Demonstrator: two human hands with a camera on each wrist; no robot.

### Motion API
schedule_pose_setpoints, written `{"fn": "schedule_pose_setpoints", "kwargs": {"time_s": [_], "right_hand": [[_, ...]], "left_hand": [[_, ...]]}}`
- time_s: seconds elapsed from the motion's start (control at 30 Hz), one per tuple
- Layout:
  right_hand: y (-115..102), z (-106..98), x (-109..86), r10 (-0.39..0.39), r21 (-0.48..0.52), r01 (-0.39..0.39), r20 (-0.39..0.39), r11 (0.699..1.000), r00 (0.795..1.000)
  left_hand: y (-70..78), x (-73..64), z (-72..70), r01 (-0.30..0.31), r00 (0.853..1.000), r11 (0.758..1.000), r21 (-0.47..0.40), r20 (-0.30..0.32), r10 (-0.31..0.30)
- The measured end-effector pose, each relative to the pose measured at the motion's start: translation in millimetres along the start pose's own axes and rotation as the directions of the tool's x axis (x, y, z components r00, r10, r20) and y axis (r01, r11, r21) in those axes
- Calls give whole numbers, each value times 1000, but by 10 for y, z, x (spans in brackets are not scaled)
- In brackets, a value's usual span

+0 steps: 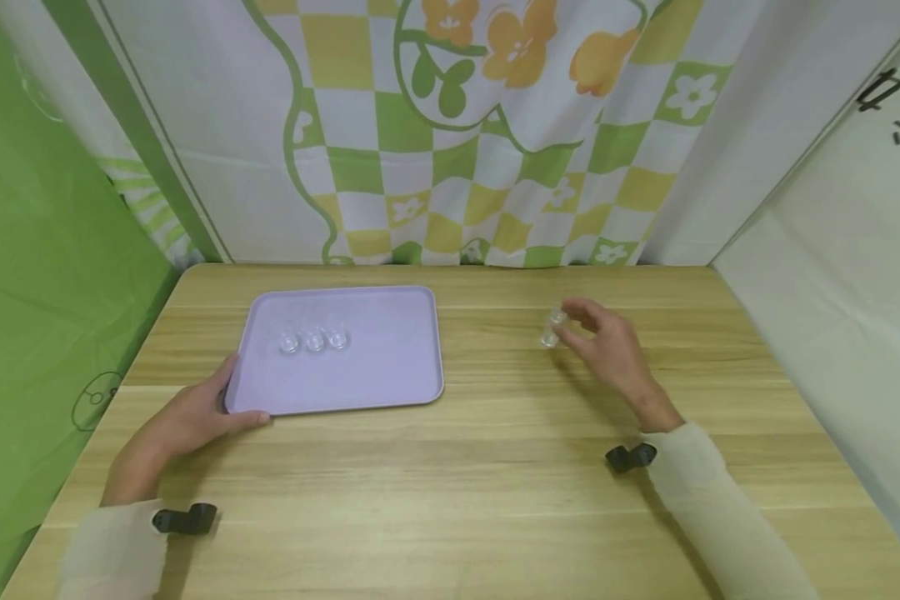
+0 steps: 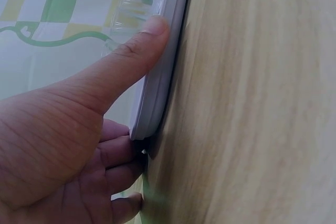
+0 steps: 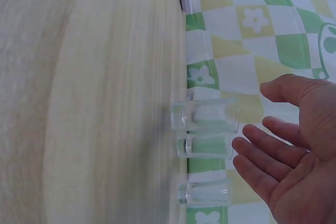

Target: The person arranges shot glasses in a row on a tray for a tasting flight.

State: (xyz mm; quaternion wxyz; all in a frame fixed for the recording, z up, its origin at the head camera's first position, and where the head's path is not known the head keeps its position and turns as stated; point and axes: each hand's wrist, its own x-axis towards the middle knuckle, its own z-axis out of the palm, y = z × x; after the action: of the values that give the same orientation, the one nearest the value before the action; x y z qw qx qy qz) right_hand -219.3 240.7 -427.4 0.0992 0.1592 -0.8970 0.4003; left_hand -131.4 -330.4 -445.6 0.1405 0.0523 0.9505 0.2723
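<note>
A lilac tray [image 1: 375, 379] lies on the left part of the table, bearing three small clear shot glasses [image 1: 314, 340] in a row. My left hand [image 1: 198, 417] holds its near left corner, thumb along the front edge and fingers at the left side. In the left wrist view the thumb [image 2: 126, 59] lies against the tray wall [image 2: 157, 77]. To the right, my right hand [image 1: 607, 346] is beside a clear shot glass [image 1: 551, 327]. The right wrist view shows three upright glasses [image 3: 207, 115]; the fingers are spread, with a gap between them and the nearest glass.
The wooden table [image 1: 450, 483] ends at a checked, flowered curtain [image 1: 495, 192] at the back. A green cloth wall [image 1: 45, 250] borders the left, a white sheet [image 1: 840, 233] the right. Small black devices [image 1: 630, 458] sit at both cuffs.
</note>
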Motion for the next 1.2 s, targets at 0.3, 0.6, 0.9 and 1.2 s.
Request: {"fn": "schedule_pose_setpoints", "kwargs": {"time_s": [0.3,0.6,0.9,1.2], "right_hand": [[74,-13,-5,54,-12,-54,48,998,997],[111,-18,-26,89,-37,-86,90,996,992],[153,0,-22,71,-30,-68,108,997,992],[171,27,-14,69,-36,-66,109,997,992]], "left_hand": [[-3,-5,-1,-7,1000,1000,5,-5,7],[-6,-11,3,-12,1000,1000,-4,-6,12],[-9,-15,2,-16,1000,1000,-17,-4,15],[-4,-17,-2,-14,1000,1000,-9,-1,14]]}}
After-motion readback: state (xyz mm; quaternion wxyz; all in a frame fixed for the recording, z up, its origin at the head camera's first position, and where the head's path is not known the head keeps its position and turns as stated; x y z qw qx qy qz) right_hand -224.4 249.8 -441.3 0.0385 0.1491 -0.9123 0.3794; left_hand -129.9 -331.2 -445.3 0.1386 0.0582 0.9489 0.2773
